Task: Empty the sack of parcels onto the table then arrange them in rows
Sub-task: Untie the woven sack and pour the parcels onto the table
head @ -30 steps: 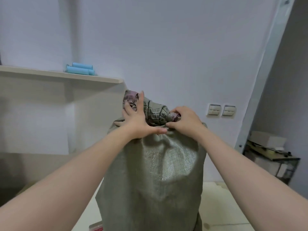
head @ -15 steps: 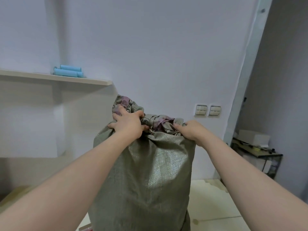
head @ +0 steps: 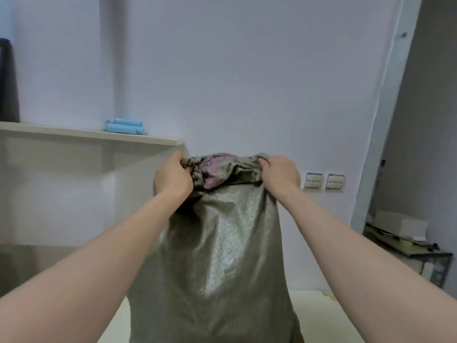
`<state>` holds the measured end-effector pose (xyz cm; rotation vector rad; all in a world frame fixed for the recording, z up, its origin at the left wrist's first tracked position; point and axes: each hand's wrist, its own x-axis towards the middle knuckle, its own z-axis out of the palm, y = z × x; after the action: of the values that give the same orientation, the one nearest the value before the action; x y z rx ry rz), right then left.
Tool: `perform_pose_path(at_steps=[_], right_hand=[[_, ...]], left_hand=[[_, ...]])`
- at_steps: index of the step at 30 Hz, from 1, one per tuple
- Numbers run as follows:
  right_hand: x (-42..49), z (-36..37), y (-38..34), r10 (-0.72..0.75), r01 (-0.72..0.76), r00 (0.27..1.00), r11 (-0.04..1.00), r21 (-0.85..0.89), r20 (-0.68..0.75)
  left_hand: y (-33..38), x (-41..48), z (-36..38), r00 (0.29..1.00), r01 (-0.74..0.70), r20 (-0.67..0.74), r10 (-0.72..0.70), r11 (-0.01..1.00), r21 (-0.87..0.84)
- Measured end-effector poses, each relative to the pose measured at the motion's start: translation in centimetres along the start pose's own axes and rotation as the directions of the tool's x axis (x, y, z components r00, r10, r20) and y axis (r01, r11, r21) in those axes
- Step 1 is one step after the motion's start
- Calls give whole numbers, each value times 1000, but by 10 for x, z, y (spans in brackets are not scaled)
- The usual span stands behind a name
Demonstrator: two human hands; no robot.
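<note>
The sack [head: 217, 256] stands upright, long axis vertical, bunched mouth pointing up. Its base runs out of view below, with pale worktop [head: 329, 315] showing at either side. The left hand [head: 173, 179] clenches its fingers [head: 181, 160] round the left of the gathered rim, and the right hand [head: 279, 177] grips the right corner. Just left of the fingers a shelf [head: 99, 136] ends, bearing blue rolls [head: 125, 126]. To their right are 2 switches [head: 324, 181]. Plain wall [head: 247, 70] rises above them.

Pale wall [head: 247, 70]; shelf [head: 86, 134] with blue rolls [head: 125, 126]; two switches [head: 324, 181]; cluttered rack [head: 408, 243] right.
</note>
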<state>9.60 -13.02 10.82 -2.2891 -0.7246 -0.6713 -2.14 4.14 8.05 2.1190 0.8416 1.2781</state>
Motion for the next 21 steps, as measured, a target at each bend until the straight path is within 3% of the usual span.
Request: perform_pose_path(at_steps=[2, 5, 8, 12, 15, 17, 19, 21], right_hand=[[-3, 10, -4, -4, -7, 997, 990, 139, 81], [-11, 24, -15, -75, -33, 935, 955, 294, 346], [-12, 24, -31, -136, 56, 870, 982, 179, 473], [-13, 34, -35, -194, 221, 819, 975, 15, 540], [-18, 37, -27, -158, 224, 854, 972, -77, 496], [-24, 39, -21, -149, 197, 903, 977, -78, 403], [-27, 40, -12, -99, 117, 956, 992, -47, 278], [-31, 39, -1, -37, 36, 985, 999, 7, 169]], left_hand=[[-19, -7, 5, 998, 48, 32, -47, 999, -22], [-33, -11, 5, 995, 94, 29, -92, 994, -64], [-32, -8, 9, 993, 88, 81, -81, 992, -93], [-24, -15, 13, 976, -39, 213, 47, 998, -45], [-25, -16, 4, 923, -86, 370, 108, 994, -74], [-28, -16, -3, 917, -126, 379, 122, 992, -14], [-36, -17, -10, 926, -90, 377, -12, 964, 250], [-43, -21, -16, 882, 91, 401, -248, 924, 372]])
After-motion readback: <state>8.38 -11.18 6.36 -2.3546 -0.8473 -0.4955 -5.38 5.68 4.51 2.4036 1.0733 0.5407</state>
